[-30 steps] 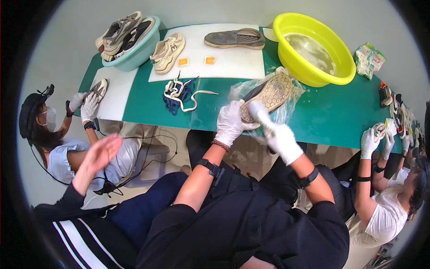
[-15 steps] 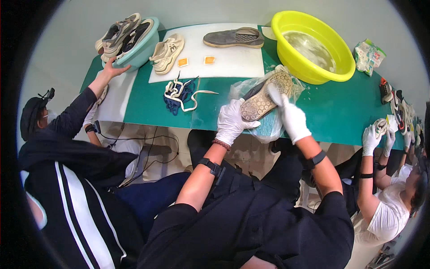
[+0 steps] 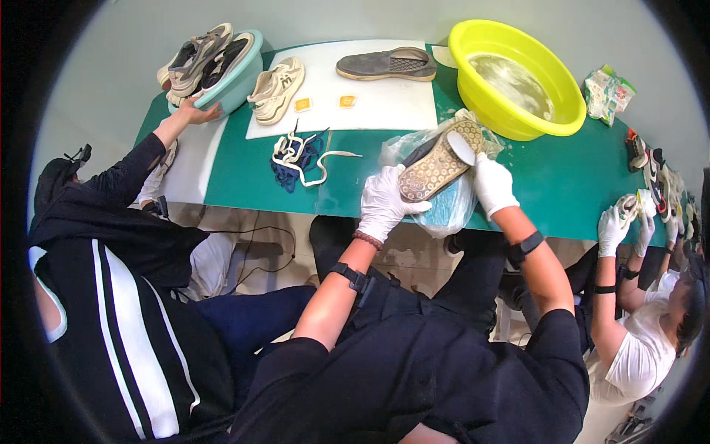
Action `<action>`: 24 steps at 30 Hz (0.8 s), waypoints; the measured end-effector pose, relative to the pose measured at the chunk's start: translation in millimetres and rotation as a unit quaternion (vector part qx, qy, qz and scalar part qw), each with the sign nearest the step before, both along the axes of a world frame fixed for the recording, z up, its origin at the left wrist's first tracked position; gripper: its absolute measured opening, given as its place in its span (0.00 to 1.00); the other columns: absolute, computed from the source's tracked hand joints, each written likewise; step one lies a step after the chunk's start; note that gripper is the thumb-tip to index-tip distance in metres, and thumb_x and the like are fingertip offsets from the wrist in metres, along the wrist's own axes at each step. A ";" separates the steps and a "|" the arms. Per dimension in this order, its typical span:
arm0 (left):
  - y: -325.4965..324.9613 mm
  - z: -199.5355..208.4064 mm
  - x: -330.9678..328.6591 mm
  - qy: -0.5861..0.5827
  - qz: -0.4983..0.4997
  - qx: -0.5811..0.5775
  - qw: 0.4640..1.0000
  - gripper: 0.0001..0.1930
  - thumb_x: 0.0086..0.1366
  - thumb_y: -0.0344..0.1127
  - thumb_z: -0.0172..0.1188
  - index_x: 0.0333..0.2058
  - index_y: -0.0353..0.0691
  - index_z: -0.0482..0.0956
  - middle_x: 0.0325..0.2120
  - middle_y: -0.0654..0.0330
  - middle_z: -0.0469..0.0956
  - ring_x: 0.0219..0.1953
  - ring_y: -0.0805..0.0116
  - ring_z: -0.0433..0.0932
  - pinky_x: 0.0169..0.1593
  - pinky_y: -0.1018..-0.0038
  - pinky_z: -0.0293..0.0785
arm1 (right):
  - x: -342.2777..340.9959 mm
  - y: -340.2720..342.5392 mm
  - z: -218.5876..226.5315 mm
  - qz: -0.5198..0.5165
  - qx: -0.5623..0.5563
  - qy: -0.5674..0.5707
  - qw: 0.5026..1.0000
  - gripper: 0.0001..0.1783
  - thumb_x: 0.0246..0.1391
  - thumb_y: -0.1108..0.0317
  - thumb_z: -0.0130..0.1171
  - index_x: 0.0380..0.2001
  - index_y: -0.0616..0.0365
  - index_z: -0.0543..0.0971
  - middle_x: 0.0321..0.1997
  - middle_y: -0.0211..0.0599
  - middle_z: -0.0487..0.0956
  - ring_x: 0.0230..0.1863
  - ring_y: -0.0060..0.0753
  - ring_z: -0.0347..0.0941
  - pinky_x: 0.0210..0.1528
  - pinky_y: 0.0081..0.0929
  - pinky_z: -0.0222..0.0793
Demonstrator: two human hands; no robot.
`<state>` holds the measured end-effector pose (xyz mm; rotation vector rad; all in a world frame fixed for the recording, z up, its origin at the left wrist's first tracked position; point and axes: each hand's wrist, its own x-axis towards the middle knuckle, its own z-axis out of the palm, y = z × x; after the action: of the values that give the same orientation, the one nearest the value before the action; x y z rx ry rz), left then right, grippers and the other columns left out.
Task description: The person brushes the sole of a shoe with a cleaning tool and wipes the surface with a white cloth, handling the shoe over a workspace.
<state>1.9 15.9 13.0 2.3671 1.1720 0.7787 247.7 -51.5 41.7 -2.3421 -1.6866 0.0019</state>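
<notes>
Since the earlier frame, my white-gloved right hand (image 3: 491,182) has shifted to the toe of the upturned tan-soled shoe (image 3: 438,159); my left hand (image 3: 384,201) clamps its heel above the green table (image 3: 244,174), speckled sole up, over a clear plastic bag (image 3: 451,207).

Bare green table (image 3: 569,185) right of right hand (image 3: 492,185): open passage; yellow basin (image 3: 518,78) blocks behind; laces (image 3: 299,155) lie left of left hand (image 3: 384,201)

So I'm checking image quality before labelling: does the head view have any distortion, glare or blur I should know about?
Head view: fisheye bends the green table edge and blackens the corners; light is even with soft shadows; the water in the yellow basin shows mild sheen; the shoe between left hand and right hand looks sharp.
</notes>
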 end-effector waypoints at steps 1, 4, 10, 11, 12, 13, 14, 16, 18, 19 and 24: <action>1.0 -0.5 0.3 -0.001 0.000 0.001 1.000 0.50 0.34 0.65 0.78 0.51 0.36 0.73 0.42 0.52 0.77 0.45 0.52 0.77 0.52 0.61 0.70 | -15.1 -2.8 -4.1 0.002 0.021 -0.021 1.000 0.13 0.65 0.67 0.41 0.34 0.62 0.74 0.30 0.57 0.80 0.32 0.58 0.80 0.35 0.51 0.75; 0.2 -3.0 0.0 0.012 -0.009 0.010 1.000 0.49 0.34 0.65 0.78 0.51 0.37 0.74 0.42 0.53 0.77 0.45 0.52 0.77 0.52 0.61 0.70 | -67.6 -33.6 -18.1 0.120 0.012 0.002 0.993 0.11 0.64 0.66 0.44 0.34 0.61 0.73 0.27 0.55 0.80 0.30 0.56 0.80 0.31 0.51 0.74; 0.6 -0.5 0.1 0.011 0.002 0.007 1.000 0.49 0.34 0.66 0.77 0.51 0.38 0.74 0.42 0.53 0.77 0.45 0.52 0.77 0.52 0.61 0.70 | 22.6 4.5 -17.5 0.007 0.004 -0.053 0.999 0.11 0.63 0.68 0.43 0.34 0.61 0.75 0.28 0.55 0.81 0.32 0.58 0.80 0.35 0.52 0.75; 0.5 0.1 1.6 0.010 -0.001 0.007 1.000 0.49 0.34 0.66 0.77 0.51 0.38 0.74 0.42 0.53 0.77 0.45 0.52 0.77 0.52 0.61 0.70 | 40.4 11.1 -20.7 -0.032 0.020 -0.040 0.998 0.11 0.63 0.68 0.45 0.34 0.62 0.75 0.28 0.56 0.81 0.33 0.58 0.81 0.36 0.52 0.75; 0.6 0.0 2.1 0.006 -0.002 0.004 1.000 0.49 0.34 0.66 0.77 0.51 0.38 0.74 0.42 0.53 0.77 0.45 0.52 0.77 0.52 0.61 0.70 | 37.4 12.1 -22.2 -0.045 0.026 -0.031 0.998 0.11 0.63 0.68 0.45 0.34 0.62 0.75 0.29 0.56 0.81 0.33 0.58 0.81 0.36 0.52 0.75; 0.9 -0.6 2.8 0.003 -0.002 0.000 1.000 0.49 0.34 0.66 0.77 0.51 0.38 0.74 0.42 0.53 0.77 0.44 0.52 0.77 0.52 0.61 0.70 | 27.8 13.6 -23.1 -0.059 0.031 -0.023 0.998 0.11 0.63 0.68 0.44 0.34 0.63 0.74 0.30 0.57 0.81 0.34 0.58 0.81 0.37 0.52 0.75; 1.3 -1.7 -1.1 0.005 0.002 0.000 1.000 0.49 0.34 0.66 0.77 0.51 0.38 0.74 0.42 0.53 0.77 0.44 0.52 0.77 0.52 0.61 0.70 | -6.2 6.5 -8.9 -0.033 0.012 -0.026 0.999 0.11 0.63 0.68 0.44 0.34 0.63 0.74 0.30 0.56 0.82 0.34 0.58 0.81 0.37 0.52 0.75; 0.0 1.8 0.5 0.020 0.003 -0.006 1.000 0.49 0.34 0.65 0.77 0.51 0.38 0.74 0.42 0.53 0.77 0.44 0.52 0.77 0.52 0.60 0.70 | -47.8 -16.0 -19.3 0.067 0.058 -0.001 0.996 0.10 0.62 0.69 0.44 0.35 0.63 0.73 0.26 0.56 0.80 0.30 0.57 0.80 0.32 0.52 0.75; -0.8 -1.1 -1.5 0.024 0.005 -0.011 1.000 0.49 0.34 0.65 0.77 0.51 0.38 0.74 0.42 0.52 0.76 0.44 0.51 0.77 0.52 0.60 0.70 | -67.7 -24.5 -10.0 0.097 -0.001 0.014 0.995 0.10 0.61 0.69 0.45 0.33 0.62 0.75 0.25 0.54 0.80 0.28 0.56 0.80 0.32 0.52 0.75; -0.9 -1.1 -2.4 0.028 0.005 -0.017 0.999 0.49 0.34 0.65 0.78 0.51 0.38 0.74 0.42 0.52 0.76 0.44 0.51 0.77 0.52 0.60 0.70 | -60.7 -26.9 -12.5 0.109 0.013 0.009 0.994 0.11 0.61 0.69 0.45 0.32 0.61 0.75 0.25 0.53 0.80 0.28 0.55 0.80 0.32 0.51 0.75; 1.3 2.0 2.4 0.012 -0.003 0.000 1.000 0.49 0.33 0.64 0.78 0.50 0.38 0.74 0.41 0.52 0.76 0.44 0.50 0.77 0.51 0.59 0.72 | 35.0 17.5 -18.2 -0.032 0.029 -0.086 0.995 0.10 0.61 0.70 0.46 0.30 0.61 0.76 0.28 0.55 0.82 0.32 0.57 0.81 0.35 0.50 0.76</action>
<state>4.3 17.2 15.1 2.3861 1.1736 0.7506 282.7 -33.9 23.5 -2.4118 -1.6621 -0.2645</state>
